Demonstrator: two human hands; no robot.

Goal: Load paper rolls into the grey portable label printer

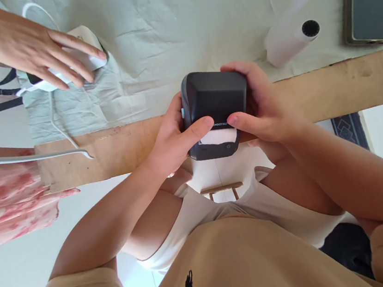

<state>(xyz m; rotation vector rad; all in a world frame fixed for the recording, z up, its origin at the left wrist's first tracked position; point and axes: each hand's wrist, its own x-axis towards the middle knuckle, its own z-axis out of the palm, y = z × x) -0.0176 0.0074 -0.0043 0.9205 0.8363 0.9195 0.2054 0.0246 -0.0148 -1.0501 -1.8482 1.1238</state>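
At far left we see a pink patterned cloth (pixel 13 198), then another person's hand (pixel 44 52) spread over a white device (pixel 85 35) on the pale green tablecloth (pixel 151 41). Toward the middle, our left hand (pixel 173 138) wraps the left side of a black device (pixel 218 91), thumb on its top face. The device sits level with the table's bare wooden edge (pixel 122 149); whether it touches the wood, we can't tell. A white strip (pixel 219 136) shows near its lower end. Our right hand (pixel 264 111) closes around the other side, thumb also on top. Further right are a white cylinder (pixel 285 41) with a dark round end and a dark rectangular object (pixel 371 0).
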